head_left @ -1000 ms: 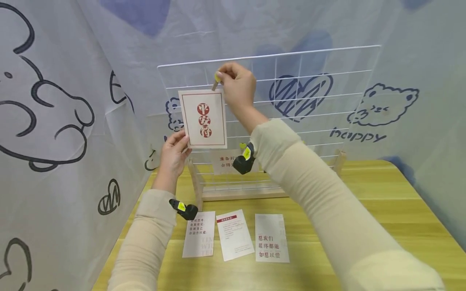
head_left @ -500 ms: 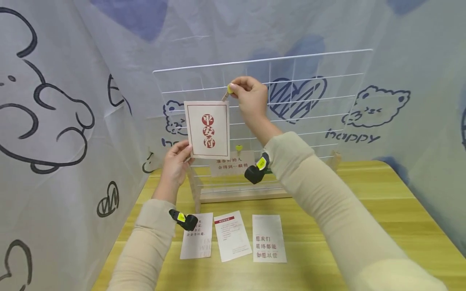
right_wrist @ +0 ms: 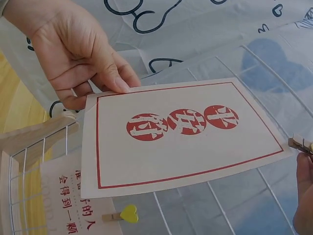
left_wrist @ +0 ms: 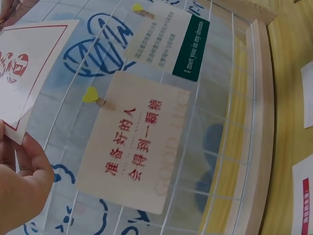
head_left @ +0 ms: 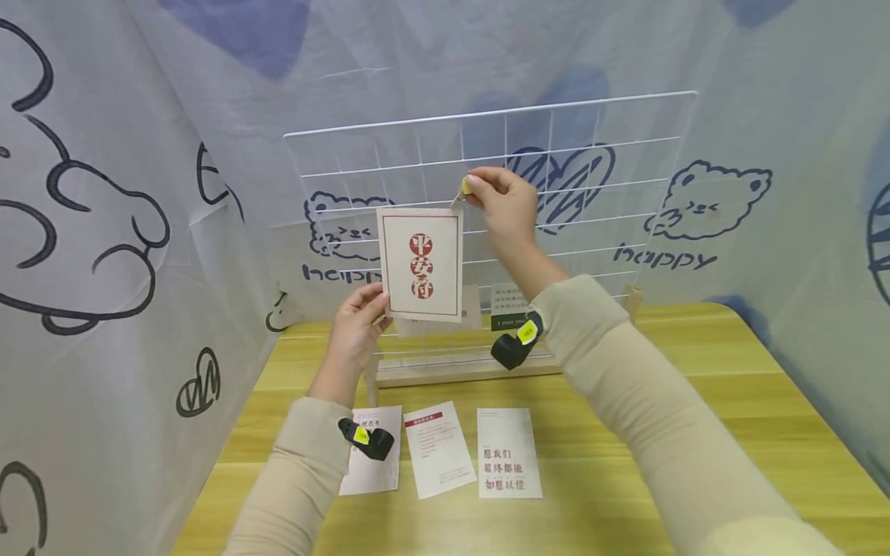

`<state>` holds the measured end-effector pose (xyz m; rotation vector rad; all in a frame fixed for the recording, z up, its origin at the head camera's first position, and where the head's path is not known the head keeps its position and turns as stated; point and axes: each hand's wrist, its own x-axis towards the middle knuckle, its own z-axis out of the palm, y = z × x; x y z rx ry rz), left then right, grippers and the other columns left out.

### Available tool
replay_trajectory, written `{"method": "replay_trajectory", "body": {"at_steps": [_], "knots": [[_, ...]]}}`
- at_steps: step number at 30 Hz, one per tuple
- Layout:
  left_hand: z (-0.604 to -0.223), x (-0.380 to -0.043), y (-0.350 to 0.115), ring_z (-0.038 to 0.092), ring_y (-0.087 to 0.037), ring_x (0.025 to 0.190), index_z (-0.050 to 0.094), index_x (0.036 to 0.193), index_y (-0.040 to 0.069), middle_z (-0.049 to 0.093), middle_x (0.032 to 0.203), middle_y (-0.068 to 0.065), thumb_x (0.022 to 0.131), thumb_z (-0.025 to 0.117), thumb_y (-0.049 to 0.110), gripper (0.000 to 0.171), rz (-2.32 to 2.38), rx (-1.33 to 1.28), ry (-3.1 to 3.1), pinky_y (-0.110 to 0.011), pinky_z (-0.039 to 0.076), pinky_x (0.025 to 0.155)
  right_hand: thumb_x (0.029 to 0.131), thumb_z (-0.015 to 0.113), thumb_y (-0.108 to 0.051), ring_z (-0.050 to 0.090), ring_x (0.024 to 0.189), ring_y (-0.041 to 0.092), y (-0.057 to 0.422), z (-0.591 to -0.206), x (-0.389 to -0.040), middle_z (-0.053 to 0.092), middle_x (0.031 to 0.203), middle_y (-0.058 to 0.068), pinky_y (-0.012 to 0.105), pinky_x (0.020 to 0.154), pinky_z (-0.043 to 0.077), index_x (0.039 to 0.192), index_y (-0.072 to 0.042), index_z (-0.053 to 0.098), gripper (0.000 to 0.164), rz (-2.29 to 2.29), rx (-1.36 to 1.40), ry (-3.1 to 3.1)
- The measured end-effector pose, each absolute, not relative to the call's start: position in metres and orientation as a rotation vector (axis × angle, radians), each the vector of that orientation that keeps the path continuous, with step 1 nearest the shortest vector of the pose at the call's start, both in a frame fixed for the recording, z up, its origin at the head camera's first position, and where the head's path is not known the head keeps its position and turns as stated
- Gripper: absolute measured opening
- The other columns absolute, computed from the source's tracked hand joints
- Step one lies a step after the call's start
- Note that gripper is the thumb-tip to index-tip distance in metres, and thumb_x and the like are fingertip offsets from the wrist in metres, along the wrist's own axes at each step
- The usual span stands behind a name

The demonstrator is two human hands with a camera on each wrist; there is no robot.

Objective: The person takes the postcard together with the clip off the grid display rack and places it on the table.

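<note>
A white card (head_left: 445, 232) with a red border and red round characters is held up in front of a white wire grid. My left hand (head_left: 358, 320) pinches its lower left edge between thumb and fingers. At the card's top right corner, my right hand (head_left: 511, 212) pinches a small wooden clothespin (head_left: 458, 198) with a yellow heart on it. In the right wrist view the tip of the clothespin (right_wrist: 294, 144) is right at that corner.
The wire grid (head_left: 487, 115) stands in a wooden base (head_left: 459, 374). Two cards hang clipped on it, one with red writing (left_wrist: 132, 142), one with a green band (left_wrist: 191, 46). Three more cards, left (head_left: 368, 480), middle (head_left: 441, 452) and right (head_left: 509, 440), lie on the table (head_left: 591, 479).
Both hands have moved the card and clothespin to the right and lower across the grid. The card now overlaps the hanging red-lettered card more in the head view.
</note>
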<state>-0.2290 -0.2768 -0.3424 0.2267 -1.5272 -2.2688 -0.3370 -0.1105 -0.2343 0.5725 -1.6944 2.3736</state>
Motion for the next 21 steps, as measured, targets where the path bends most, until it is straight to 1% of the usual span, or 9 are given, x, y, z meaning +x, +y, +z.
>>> {"method": "replay_trajectory", "body": {"at_steps": [1,4,6,8,9,12,13,17,21], "knots": [[-0.344,-0.229,-0.274,0.05,-0.007,0.064,0.062,0.074,0.021,0.057,0.073,0.006,0.084,0.049,-0.003,0.029,-2.273,0.231,-1.523,-0.02,0.04,0.061,0.077,0.06,0.001,0.059,0.075,0.02,-0.107,-0.234,-0.338,0.06,0.085,0.017,0.025,0.07,0.049,0.089,0.008,0.06,0.014,2.414,0.56,-1.682],[-0.349,-0.23,-0.267,0.05,-0.008,0.064,0.062,0.073,0.021,0.057,0.073,0.006,0.083,0.05,-0.003,0.028,-2.278,0.243,-1.513,-0.02,0.04,0.061,0.072,0.067,-0.007,0.06,0.075,0.019,-0.107,-0.262,-0.372,0.061,0.084,0.013,0.023,0.068,0.049,0.086,0.002,0.063,0.018,2.488,0.573,-1.619],[-0.351,-0.231,-0.262,0.05,-0.008,0.064,0.063,0.073,0.02,0.057,0.074,0.005,0.082,0.053,-0.002,0.025,-2.283,0.244,-1.494,-0.021,0.04,0.061,0.069,0.069,-0.007,0.06,0.074,0.019,-0.107,-0.278,-0.394,0.062,0.084,0.012,0.023,0.067,0.05,0.085,0.0,0.064,0.018,2.55,0.548,-1.601],[-0.354,-0.23,-0.258,0.051,-0.008,0.064,0.063,0.074,0.019,0.058,0.075,0.003,0.08,0.056,0.0,0.021,-2.29,0.237,-1.489,-0.021,0.04,0.061,0.068,0.071,-0.01,0.06,0.075,0.019,-0.107,-0.289,-0.404,0.061,0.085,0.011,0.023,0.067,0.05,0.085,-0.001,0.063,0.021,2.566,0.524,-1.598],[-0.355,-0.229,-0.256,0.05,-0.008,0.064,0.063,0.074,0.019,0.057,0.075,0.003,0.08,0.057,0.001,0.02,-2.291,0.229,-1.491,-0.021,0.04,0.061,0.069,0.07,-0.009,0.06,0.076,0.02,-0.102,-0.284,-0.394,0.061,0.086,0.012,0.024,0.069,0.05,0.086,0.001,0.062,0.021,2.57,0.498,-1.622],[-0.358,-0.228,-0.252,0.05,-0.008,0.064,0.062,0.074,0.019,0.057,0.075,0.003,0.08,0.056,0.0,0.02,-2.302,0.212,-1.493,-0.02,0.04,0.06,0.072,0.065,0.0,0.06,0.071,0.019,-0.093,-0.276,-0.371,0.06,0.081,0.012,0.024,0.068,0.05,0.081,0.002,0.061,0.01,2.593,0.491,-1.583],[-0.359,-0.228,-0.251,0.05,-0.008,0.064,0.062,0.074,0.019,0.057,0.075,0.003,0.081,0.054,-0.001,0.022,-2.305,0.207,-1.498,-0.02,0.04,0.06,0.074,0.064,-0.001,0.059,0.071,0.019,-0.089,-0.269,-0.356,0.06,0.08,0.013,0.025,0.069,0.05,0.081,0.004,0.06,0.01,2.59,0.485,-1.587],[-0.363,-0.227,-0.246,0.05,-0.008,0.064,0.062,0.073,0.019,0.057,0.074,0.005,0.083,0.048,-0.006,0.031,-2.326,0.206,-1.51,-0.02,0.04,0.06,0.078,0.057,0.006,0.058,0.068,0.017,-0.077,-0.258,-0.329,0.058,0.075,0.012,0.026,0.07,0.049,0.077,0.006,0.056,0.001,2.629,0.444,-1.569],[-0.368,-0.224,-0.242,0.05,-0.008,0.065,0.062,0.073,0.02,0.057,0.075,0.005,0.083,0.048,-0.006,0.031,-2.332,0.227,-1.538,-0.021,0.04,0.061,0.079,0.054,0.007,0.058,0.068,0.015,-0.066,-0.264,-0.324,0.057,0.075,0.009,0.025,0.071,0.049,0.08,0.005,0.055,0.002,2.656,0.397,-1.584]]}}
